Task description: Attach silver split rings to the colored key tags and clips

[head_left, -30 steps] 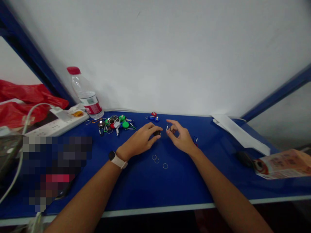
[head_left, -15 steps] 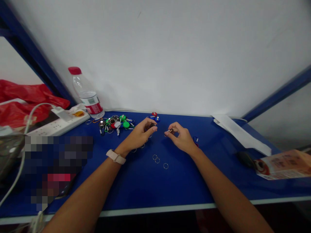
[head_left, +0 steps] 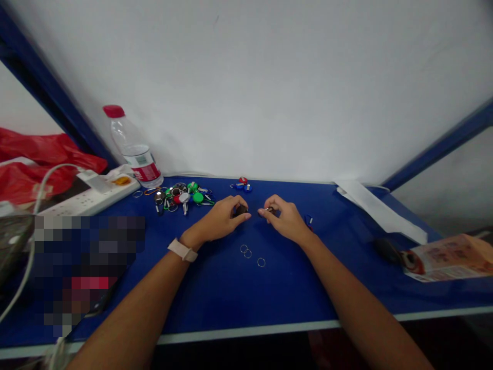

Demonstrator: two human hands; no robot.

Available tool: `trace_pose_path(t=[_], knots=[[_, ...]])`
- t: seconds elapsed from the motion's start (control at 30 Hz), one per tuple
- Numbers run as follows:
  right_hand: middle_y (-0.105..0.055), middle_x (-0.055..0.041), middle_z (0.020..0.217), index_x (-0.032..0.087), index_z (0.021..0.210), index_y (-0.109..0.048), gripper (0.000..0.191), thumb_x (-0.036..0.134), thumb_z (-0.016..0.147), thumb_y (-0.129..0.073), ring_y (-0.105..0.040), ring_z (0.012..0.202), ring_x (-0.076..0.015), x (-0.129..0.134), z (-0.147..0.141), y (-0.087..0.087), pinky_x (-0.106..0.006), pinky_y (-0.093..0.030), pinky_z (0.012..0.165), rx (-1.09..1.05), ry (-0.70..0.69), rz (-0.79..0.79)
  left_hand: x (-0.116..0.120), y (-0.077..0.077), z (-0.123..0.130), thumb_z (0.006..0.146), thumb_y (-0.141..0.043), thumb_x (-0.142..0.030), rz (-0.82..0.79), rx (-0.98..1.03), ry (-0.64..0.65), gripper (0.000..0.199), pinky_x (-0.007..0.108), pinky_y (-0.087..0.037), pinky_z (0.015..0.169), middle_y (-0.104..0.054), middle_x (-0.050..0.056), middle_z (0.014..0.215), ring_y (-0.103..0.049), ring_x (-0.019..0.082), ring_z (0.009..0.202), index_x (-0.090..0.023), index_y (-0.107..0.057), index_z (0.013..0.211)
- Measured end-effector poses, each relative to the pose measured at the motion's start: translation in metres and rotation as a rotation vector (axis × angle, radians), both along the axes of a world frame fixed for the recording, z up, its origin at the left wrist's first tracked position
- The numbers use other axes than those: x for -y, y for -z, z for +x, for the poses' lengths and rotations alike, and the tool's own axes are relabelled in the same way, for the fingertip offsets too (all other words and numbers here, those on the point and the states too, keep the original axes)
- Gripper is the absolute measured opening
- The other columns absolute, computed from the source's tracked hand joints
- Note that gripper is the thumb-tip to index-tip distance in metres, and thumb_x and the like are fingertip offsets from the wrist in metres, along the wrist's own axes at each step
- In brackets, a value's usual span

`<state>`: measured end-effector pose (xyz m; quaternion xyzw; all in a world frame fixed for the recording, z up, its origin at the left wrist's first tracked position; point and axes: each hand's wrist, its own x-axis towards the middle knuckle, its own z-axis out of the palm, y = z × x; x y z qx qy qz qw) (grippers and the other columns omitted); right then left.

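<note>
My left hand (head_left: 221, 218) is closed round a black round key reel (head_left: 241, 210), thumb toward the right. Facing it a short gap away, my right hand (head_left: 283, 218) pinches a small dark piece with a shiny metal part (head_left: 270, 209); its exact kind is too small to make out. Both hands are just over the blue table. Below them lie several thin metal split rings (head_left: 261, 262), two of them overlapping. Behind the hands sits a small group of blue and red key reels (head_left: 248, 188). A blue clip (head_left: 308, 221) shows partly beside my right wrist.
A pile of coloured key reels (head_left: 197, 198) with rings lies left of my left hand. Behind it stand a water bottle (head_left: 143, 167) and a white power strip (head_left: 88, 200). At right are a folded white paper (head_left: 379, 213), a dark mouse-like object (head_left: 387, 252) and an orange packet (head_left: 447, 257).
My left hand has dropped slightly, and the black key reel in it shows more. Rings seen below that hand before are out of sight. The view has shifted a little.
</note>
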<state>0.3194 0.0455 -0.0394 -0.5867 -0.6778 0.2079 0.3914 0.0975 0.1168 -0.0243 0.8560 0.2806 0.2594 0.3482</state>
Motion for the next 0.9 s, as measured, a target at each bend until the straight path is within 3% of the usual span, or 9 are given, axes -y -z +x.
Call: trace_pose_path(t=[0.2, 0.37, 0.63, 0.8, 0.9], knots=[[-0.061, 0.0048, 0.055, 0.021, 0.086, -0.061, 0.02, 0.04, 0.09, -0.065, -0.055, 0.048, -0.0124, 0.001, -0.002, -0.003, -0.025, -0.04, 0.054, -0.034, -0.02, -0.08, 0.0, 0.003, 0.0, 0.092, -0.062, -0.041, -0.148, 0.056, 0.049, 0.026, 0.029, -0.044, 0.069, -0.062, 0.0, 0.084, -0.053, 0.014, 0.072, -0.018, -0.062, 0.103], [-0.069, 0.0004, 0.067, 0.02, 0.088, -0.067, 0.016, 0.035, 0.091, -0.065, -0.061, 0.059, -0.0137, 0.001, -0.003, -0.004, -0.026, -0.044, 0.061, 0.001, -0.057, -0.035, -0.006, 0.004, -0.001, 0.092, -0.062, -0.044, -0.268, 0.146, 0.065, 0.029, 0.029, -0.046, 0.069, -0.063, 0.002, 0.089, -0.054, 0.013, 0.073, -0.017, -0.061, 0.104], [-0.067, -0.0003, 0.073, 0.019, 0.089, -0.067, 0.007, 0.023, 0.09, -0.062, -0.058, 0.062, -0.0138, 0.0, 0.0, 0.001, -0.027, -0.044, 0.063, 0.115, -0.106, 0.0, -0.007, -0.002, -0.002, 0.096, -0.055, -0.047, -0.453, 0.189, 0.09, 0.037, 0.028, -0.046, 0.064, -0.07, 0.007, 0.1, -0.055, 0.012, 0.069, -0.017, -0.061, 0.115], [-0.069, -0.0011, 0.078, 0.019, 0.104, -0.064, 0.013, 0.023, 0.092, -0.062, -0.061, 0.066, -0.0147, -0.002, 0.003, 0.002, -0.026, -0.045, 0.062, 0.104, -0.1, -0.017, -0.008, 0.0, -0.002, 0.099, -0.049, -0.045, -0.423, 0.153, 0.069, 0.04, 0.029, -0.048, 0.065, -0.071, 0.007, 0.103, -0.057, 0.013, 0.071, -0.018, -0.061, 0.126], [-0.074, -0.0042, 0.085, 0.018, 0.119, -0.063, 0.025, 0.021, 0.094, -0.059, -0.066, 0.073, -0.0162, -0.002, 0.006, 0.003, -0.028, -0.049, 0.07, 0.122, -0.121, -0.033, -0.007, 0.003, -0.002, 0.102, -0.044, -0.041, -0.263, 0.092, 0.051, 0.039, 0.032, -0.052, 0.072, -0.071, 0.007, 0.104, -0.06, 0.014, 0.074, -0.019, -0.059, 0.131]])
